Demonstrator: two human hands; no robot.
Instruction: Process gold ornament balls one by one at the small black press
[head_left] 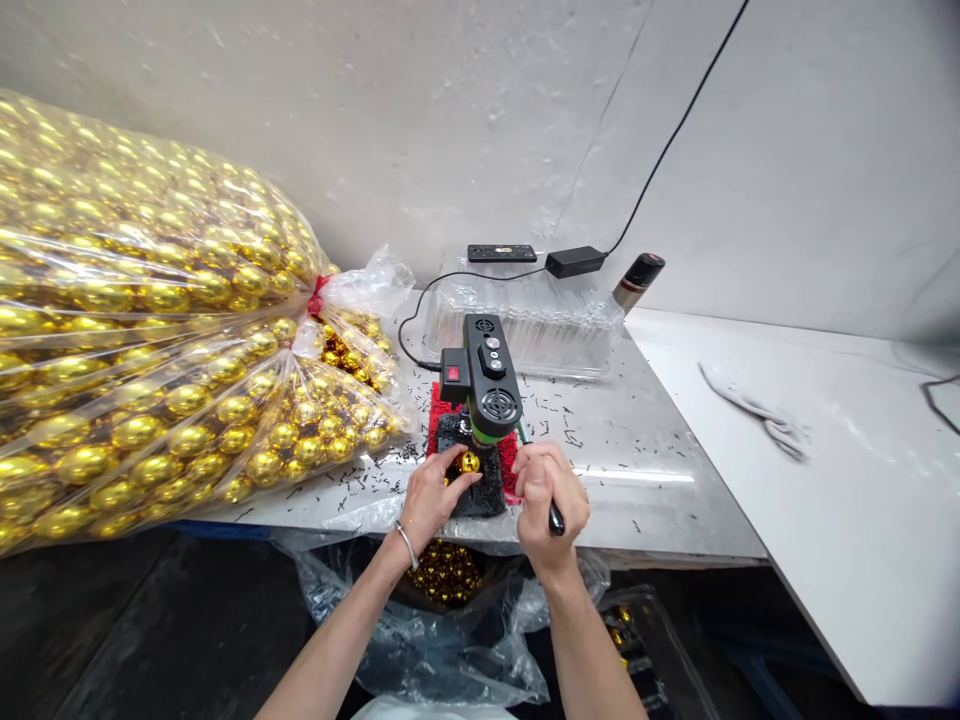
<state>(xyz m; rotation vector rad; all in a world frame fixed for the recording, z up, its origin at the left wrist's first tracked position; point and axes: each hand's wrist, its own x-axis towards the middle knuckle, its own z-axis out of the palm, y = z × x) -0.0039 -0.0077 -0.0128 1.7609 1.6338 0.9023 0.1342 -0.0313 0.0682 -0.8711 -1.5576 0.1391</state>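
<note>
Between thumb and fingers, my left hand (430, 497) pinches a shiny gold ball (470, 462) under the head of a small black bench machine (493, 372). My right hand (551, 497) is wrapped round the black-ended lever handle (556, 519) at the machine's right side. The machine has round vents, buttons on top and a red switch (453, 373) on its left. Beneath it lie a black pad (487, 490) and a red mat (437, 405). The exact contact between ball and machine is hidden under the head.
Large clear bags of gold balls (150, 380) fill the left side. Behind the machine stand a clear plastic tray (525, 320), a power adapter (576, 262) and a bottle (638, 282). A glove (757, 412) lies right. Below the table edge hangs an open plastic bag (450, 640) with gold balls.
</note>
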